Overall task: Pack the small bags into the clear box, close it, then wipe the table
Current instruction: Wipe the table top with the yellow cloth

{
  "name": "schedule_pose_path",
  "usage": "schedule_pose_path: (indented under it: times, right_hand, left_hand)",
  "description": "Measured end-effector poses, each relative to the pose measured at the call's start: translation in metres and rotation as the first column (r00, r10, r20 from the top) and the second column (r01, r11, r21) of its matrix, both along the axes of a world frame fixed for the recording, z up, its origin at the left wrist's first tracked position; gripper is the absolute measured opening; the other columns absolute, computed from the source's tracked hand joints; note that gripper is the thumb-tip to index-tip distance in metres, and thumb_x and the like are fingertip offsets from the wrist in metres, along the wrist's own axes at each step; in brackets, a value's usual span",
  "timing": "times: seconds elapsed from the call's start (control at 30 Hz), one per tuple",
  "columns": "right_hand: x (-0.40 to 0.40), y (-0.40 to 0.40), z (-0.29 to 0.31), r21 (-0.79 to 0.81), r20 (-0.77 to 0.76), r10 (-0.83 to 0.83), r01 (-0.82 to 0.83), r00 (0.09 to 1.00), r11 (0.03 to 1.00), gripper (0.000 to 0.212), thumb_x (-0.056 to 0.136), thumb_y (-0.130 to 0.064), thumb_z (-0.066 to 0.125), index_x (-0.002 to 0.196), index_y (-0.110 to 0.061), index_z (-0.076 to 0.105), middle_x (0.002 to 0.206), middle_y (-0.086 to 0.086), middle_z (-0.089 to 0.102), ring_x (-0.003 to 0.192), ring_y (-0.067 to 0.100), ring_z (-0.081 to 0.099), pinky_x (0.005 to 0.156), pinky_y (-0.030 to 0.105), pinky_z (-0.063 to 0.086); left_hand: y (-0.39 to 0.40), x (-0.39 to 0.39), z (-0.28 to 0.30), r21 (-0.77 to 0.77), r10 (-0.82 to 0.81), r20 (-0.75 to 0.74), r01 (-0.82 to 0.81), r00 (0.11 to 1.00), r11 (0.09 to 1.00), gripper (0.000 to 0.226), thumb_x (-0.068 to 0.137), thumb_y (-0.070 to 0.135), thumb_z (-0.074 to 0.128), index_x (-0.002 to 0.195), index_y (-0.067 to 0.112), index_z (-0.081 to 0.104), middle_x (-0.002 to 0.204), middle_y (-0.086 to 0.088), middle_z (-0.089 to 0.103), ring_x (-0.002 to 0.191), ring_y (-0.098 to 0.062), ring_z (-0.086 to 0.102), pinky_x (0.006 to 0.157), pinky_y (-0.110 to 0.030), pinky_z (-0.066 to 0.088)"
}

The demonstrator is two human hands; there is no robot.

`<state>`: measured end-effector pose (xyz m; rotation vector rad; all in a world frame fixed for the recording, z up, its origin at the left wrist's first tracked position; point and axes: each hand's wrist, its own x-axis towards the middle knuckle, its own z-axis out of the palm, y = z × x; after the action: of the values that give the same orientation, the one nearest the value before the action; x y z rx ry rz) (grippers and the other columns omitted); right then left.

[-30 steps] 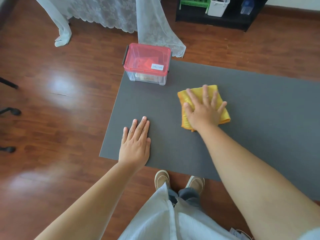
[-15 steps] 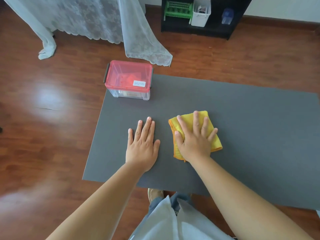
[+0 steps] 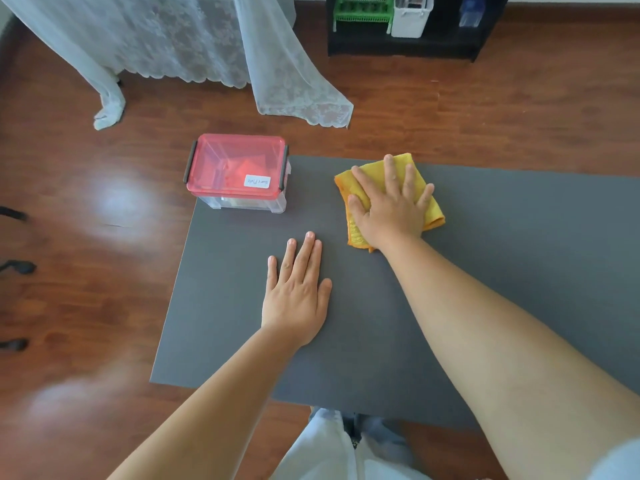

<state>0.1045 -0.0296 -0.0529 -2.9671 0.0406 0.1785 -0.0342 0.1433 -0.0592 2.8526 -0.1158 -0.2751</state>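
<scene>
Fingers (image 3: 388,174) of my right hand (image 3: 391,206) splayed flat on the yellow cloth (image 3: 431,209), now pushed up to the table's (image 3: 519,254) far edge beside the closed clear box (image 3: 239,174) (bags inside), left hand (image 3: 298,292) flat, empty; wiping under way.

I see a yellow cloth (image 3: 429,206) with orange edging on the plain dark grey table (image 3: 381,341), a clear box (image 3: 242,202) under a translucent red lid (image 3: 235,164) with black latches and a white label, white lace curtains (image 3: 207,39), and reddish-brown wood floor (image 3: 86,237).
</scene>
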Motion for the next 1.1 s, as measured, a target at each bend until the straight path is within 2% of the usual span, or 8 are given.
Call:
schedule_pose_path:
  times: [0.07, 0.2, 0.33, 0.67, 0.8, 0.9, 0.97, 1.1]
  right_hand:
    - [-0.001, -0.113, 0.0, 0.032, 0.006, -0.202, 0.202, 0.979, 0.979, 0.055, 0.088, -0.069, 0.017, 0.142, -0.06, 0.015, 0.164, -0.005, -0.003, 0.148, 0.034, -0.006, 0.111, 0.065, -0.006]
    - [-0.018, -0.151, -0.01, -0.003, -0.027, -0.219, 0.219, 0.975, 0.976, 0.055, 0.088, -0.07, 0.014, 0.142, -0.061, 0.011, 0.163, -0.006, -0.004, 0.148, 0.033, -0.006, 0.112, 0.065, -0.004]
    - [-0.027, -0.195, -0.014, -0.015, -0.065, -0.307, 0.307, 0.95, 0.952, 0.055, 0.087, -0.072, 0.011, 0.141, -0.063, 0.009, 0.163, -0.008, -0.005, 0.148, 0.031, -0.006, 0.112, 0.065, -0.003]
    - [-0.048, -0.328, -0.004, -0.027, -0.103, -0.529, 0.53, 0.842, 0.848, 0.058, 0.086, -0.07, 0.01, 0.143, -0.061, 0.008, 0.163, -0.006, -0.005, 0.148, 0.032, -0.007, 0.112, 0.066, -0.002]
    - [-0.068, -0.34, -0.003, -0.024, -0.113, -0.593, 0.594, 0.797, 0.804, 0.06, 0.084, -0.071, 0.006, 0.143, -0.06, 0.006, 0.163, -0.005, -0.005, 0.148, 0.033, -0.006, 0.111, 0.067, -0.002]
    - [-0.089, -0.321, -0.008, -0.046, -0.117, -0.62, 0.619, 0.776, 0.784, 0.061, 0.085, -0.071, 0.006, 0.144, -0.059, 0.003, 0.163, -0.004, -0.007, 0.148, 0.035, -0.006, 0.111, 0.068, -0.001]
    - [-0.105, -0.295, -0.01, -0.042, -0.106, -0.601, 0.601, 0.792, 0.798, 0.061, 0.085, -0.07, 0.006, 0.145, -0.058, 0.002, 0.163, -0.003, -0.008, 0.147, 0.035, -0.006, 0.11, 0.069, -0.001]
    - [-0.129, -0.224, -0.011, -0.006, -0.076, -0.463, 0.464, 0.883, 0.886, 0.059, 0.087, -0.068, 0.011, 0.145, -0.057, 0.004, 0.163, -0.001, -0.007, 0.147, 0.036, -0.006, 0.109, 0.068, -0.002]
  left_hand:
    - [-0.079, 0.022, 0.004, 0.009, -0.133, -0.013, 0.133, 0.991, 0.991, 0.062, 0.096, 0.045, 0.012, 0.152, 0.023, -0.006, 0.156, 0.014, -0.021, 0.145, -0.016, -0.015, 0.116, -0.044, -0.007]
    - [-0.064, 0.025, 0.001, 0.074, -0.104, -0.02, 0.106, 0.994, 0.992, 0.062, 0.096, 0.045, 0.01, 0.152, 0.023, -0.007, 0.155, 0.015, -0.023, 0.146, -0.016, -0.016, 0.116, -0.043, -0.008]
    - [-0.055, 0.018, -0.002, 0.097, -0.067, -0.044, 0.071, 0.997, 0.993, 0.062, 0.096, 0.045, 0.009, 0.152, 0.024, -0.01, 0.155, 0.015, -0.025, 0.145, -0.016, -0.019, 0.116, -0.042, -0.009]
    - [-0.104, 0.023, -0.002, 0.09, -0.074, -0.033, 0.077, 0.997, 0.993, 0.061, 0.097, 0.043, 0.012, 0.152, 0.024, -0.007, 0.156, 0.016, -0.02, 0.146, -0.015, -0.016, 0.117, -0.042, -0.006]
    - [-0.104, 0.022, -0.004, 0.09, -0.066, -0.026, 0.069, 0.997, 0.994, 0.061, 0.098, 0.043, 0.014, 0.153, 0.024, -0.005, 0.159, 0.013, -0.014, 0.147, -0.016, -0.012, 0.118, -0.044, -0.002]
    - [-0.104, 0.022, -0.004, 0.084, -0.071, -0.014, 0.072, 0.997, 0.994, 0.06, 0.099, 0.042, 0.015, 0.153, 0.024, -0.003, 0.159, 0.013, -0.012, 0.147, -0.016, -0.011, 0.118, -0.043, -0.002]
    - [-0.104, 0.022, -0.005, 0.084, -0.072, -0.011, 0.072, 0.997, 0.994, 0.06, 0.099, 0.042, 0.015, 0.153, 0.023, -0.002, 0.16, 0.013, -0.011, 0.147, -0.016, -0.01, 0.118, -0.043, -0.002]
    - [-0.103, 0.022, -0.006, 0.091, -0.06, -0.011, 0.061, 0.998, 0.994, 0.06, 0.098, 0.042, 0.015, 0.153, 0.024, -0.002, 0.16, 0.013, -0.01, 0.147, -0.015, -0.01, 0.118, -0.042, -0.003]
